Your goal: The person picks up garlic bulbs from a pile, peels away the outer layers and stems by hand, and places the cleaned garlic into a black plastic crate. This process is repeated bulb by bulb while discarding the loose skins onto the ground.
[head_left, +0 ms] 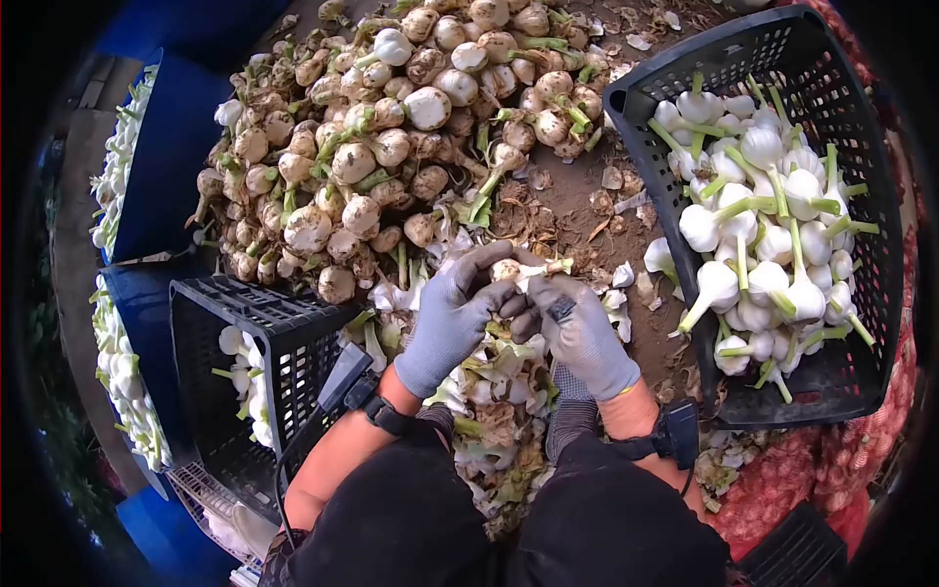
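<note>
In grey gloves with dirt-darkened fingers, my left hand point(452, 318) and my right hand point(584, 338) meet in front of my knees. Between them is a garlic bulb point(507, 271) with a short greenish stem pointing right. My left fingers curl closed around the bulb's side. The right fingers are closed at its stem end, and a small dark patch shows on that glove. Whether a blade is in the right hand is hidden. Beyond the hands rises a large heap of soil-stained garlic point(352, 176) with cut stems.
A black crate point(626, 93) of clean white garlic stands at the right. Another black crate point(284, 342) lies tipped at the left, with some bulbs inside. Blue bins point(171, 157) with garlic line the far left. Peeled skins point(499, 391) cover the ground between my legs; red net sacks point(782, 479) lie lower right.
</note>
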Tool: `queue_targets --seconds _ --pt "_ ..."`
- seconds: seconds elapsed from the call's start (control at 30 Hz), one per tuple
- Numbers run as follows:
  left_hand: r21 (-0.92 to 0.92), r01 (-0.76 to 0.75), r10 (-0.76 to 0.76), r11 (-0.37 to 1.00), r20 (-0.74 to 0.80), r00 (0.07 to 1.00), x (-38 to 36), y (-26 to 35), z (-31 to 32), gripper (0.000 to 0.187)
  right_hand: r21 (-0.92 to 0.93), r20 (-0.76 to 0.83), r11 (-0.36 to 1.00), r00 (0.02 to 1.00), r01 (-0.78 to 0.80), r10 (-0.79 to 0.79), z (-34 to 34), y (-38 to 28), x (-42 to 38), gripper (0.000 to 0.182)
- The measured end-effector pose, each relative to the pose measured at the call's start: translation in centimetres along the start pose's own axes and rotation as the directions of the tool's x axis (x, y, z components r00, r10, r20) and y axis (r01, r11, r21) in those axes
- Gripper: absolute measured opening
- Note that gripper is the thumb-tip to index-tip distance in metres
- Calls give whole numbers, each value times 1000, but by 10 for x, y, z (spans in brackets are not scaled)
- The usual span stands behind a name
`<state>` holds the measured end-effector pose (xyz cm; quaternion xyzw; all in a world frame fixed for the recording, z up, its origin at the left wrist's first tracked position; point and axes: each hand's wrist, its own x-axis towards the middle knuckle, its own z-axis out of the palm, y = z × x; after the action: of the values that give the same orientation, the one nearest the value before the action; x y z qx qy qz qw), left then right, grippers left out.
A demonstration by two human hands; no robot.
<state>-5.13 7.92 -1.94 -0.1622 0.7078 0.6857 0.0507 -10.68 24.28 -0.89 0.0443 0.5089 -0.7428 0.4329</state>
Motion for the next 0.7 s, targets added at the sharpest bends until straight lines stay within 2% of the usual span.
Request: queue_targets --seconds 0.03,0.07,0.1,0.17,0.2,0.23,0.3,0.33,0.37,0.4,0.43,0.47,0.5,0.53,0.57,0.6,0.63,0.67,0.7 --pt "-89 -28 25 996 -39 999 -2 0 0 40 49 20 998 999 35 -36 2 -5 1 41" --pt "3 -79 79 997 -28 996 0 -4 -1 40 3 -101 1000 995 -23 24 9 -8 2 34" --pt "4 -75 75 997 -23 997 -1 -5 -3 40 7 -106 1000 994 -25 25 7 -7 5 34" --pt "53 -27 27 998 -10 1000 -3 -5 -5 39 -211 -136 970 987 -118 91 3 -2 10 30" --pt "-177 -10 9 984 -7 1000 -4 2 0 40 -205 -163 972 983 -114 81 3 -1 11 26" --pt "-175 -8 6 984 -11 1000 -5 2 -4 40 -204 -159 972 984 -116 84 4 0 10 26" --pt "-441 278 -253 853 117 960 -5 0 -11 40 -354 -231 918 968 -179 99 4 -2 8 19" --pt "-413 353 -319 839 150 936 -6 3 -13 46 -492 -228 861 974 -129 15 -2 8 10 15" --pt "-480 415 -353 773 219 910 -7 -1 -15 52 -493 -224 861 974 -128 16 -5 10 10 15" --pt "-528 403 -323 747 241 915 -7 4 -13 56 -767 -101 633 954 106 -283 -4 9 8 15" --pt "-576 391 -293 718 259 920 -7 11 -12 60 -918 114 276 856 285 -505 -3 7 7 15" --pt "-577 388 -294 718 254 922 -7 16 -13 60 -951 105 228 911 210 -400 -3 0 6 15" --pt "-521 374 -296 767 230 927 -5 20 -14 62 -950 109 228 910 213 -399 1 3 7 15" --pt "-461 361 -296 810 209 932 -4 22 -15 64 -739 21 613 919 280 -394 5 7 9 15" --pt "-462 362 -296 810 212 931 -4 21 -17 64 -380 -57 873 934 306 -353 7 10 9 15" --pt "-350 373 -298 859 252 921 -4 17 -21 65 -345 -49 921 977 178 -207 8 -1 6 17" --pt "-232 376 -304 897 292 907 -4 12 -23 66 -345 -52 922 977 178 -209 2 3 10 17" --pt "-35 186 -173 982 239 956 -4 -4 -22 67 -399 -70 912 989 94 -132 -6 12 17 17" --pt "174 -12 -25 985 211 977 -3 -6 -20 68 -451 -87 893 995 12 -57 -2 9 21 18"
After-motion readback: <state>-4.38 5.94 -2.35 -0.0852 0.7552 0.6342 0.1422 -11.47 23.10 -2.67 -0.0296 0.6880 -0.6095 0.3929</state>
